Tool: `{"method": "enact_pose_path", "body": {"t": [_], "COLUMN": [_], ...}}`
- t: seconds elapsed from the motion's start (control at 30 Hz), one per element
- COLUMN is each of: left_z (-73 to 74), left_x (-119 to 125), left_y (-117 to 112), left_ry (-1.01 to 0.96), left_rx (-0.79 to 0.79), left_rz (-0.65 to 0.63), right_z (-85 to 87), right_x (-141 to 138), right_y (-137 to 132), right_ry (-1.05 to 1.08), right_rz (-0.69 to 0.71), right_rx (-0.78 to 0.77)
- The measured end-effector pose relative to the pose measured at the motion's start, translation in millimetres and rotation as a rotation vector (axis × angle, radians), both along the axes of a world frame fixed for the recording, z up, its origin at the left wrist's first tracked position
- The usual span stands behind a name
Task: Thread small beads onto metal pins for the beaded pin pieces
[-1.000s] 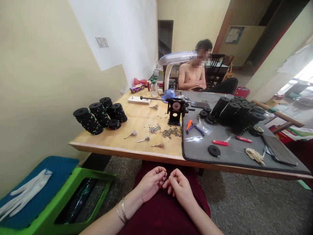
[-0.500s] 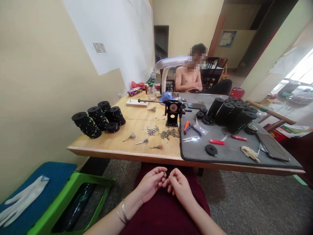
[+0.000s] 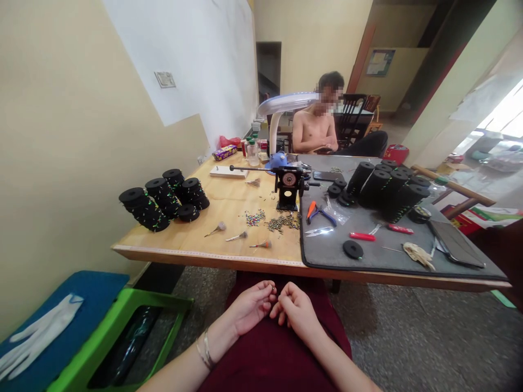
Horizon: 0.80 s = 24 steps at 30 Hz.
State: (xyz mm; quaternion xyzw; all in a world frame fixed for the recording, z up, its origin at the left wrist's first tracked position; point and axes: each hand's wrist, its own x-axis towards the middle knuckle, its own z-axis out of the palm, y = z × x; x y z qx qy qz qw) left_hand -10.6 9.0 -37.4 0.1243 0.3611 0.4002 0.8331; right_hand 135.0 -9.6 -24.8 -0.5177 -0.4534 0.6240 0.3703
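My left hand (image 3: 252, 311) is held over my dark red clothing, below the table's front edge. Its thumb and forefinger pinch a tiny dark piece (image 3: 273, 288), too small to name. Close beside it is my right hand (image 3: 297, 309), its thumb and forefinger pressed together; whatever they hold, if anything, I cannot make out. A narrow gap separates the hands. Ahead on the table lie a pile of small metal-looking pieces (image 3: 284, 221), a heap of coloured beads (image 3: 255, 218) and several bundles of thin loops, one with an orange band (image 3: 263, 244).
Black foam spools stand in stacks at left (image 3: 157, 196) and right (image 3: 378, 185). A black winding device (image 3: 288, 188) stands mid-table before a lamp (image 3: 280, 158). Pliers (image 3: 321, 213) and snips (image 3: 320, 232) lie on the grey mat (image 3: 327, 253). Another person (image 3: 314, 130) sits opposite.
My hands have drawn slightly apart. The fingers of my left hand have shifted around the tiny piece, which is less visible. The things on the table have stayed put.
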Motion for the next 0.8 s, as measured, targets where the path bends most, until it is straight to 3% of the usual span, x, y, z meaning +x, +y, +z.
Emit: {"method": "enact_pose_path", "body": {"t": [0.8], "left_z": [-1.7], "left_x": [0.9], "left_y": [0.1], "left_ry": [0.007], "left_rx": [0.022], "left_rz": [-0.03], "right_z": [-3.0], "right_x": [-3.4], "right_y": [3.6], "right_ry": [-0.025], "right_rz": [0.005], "right_rx": [-0.08]}}
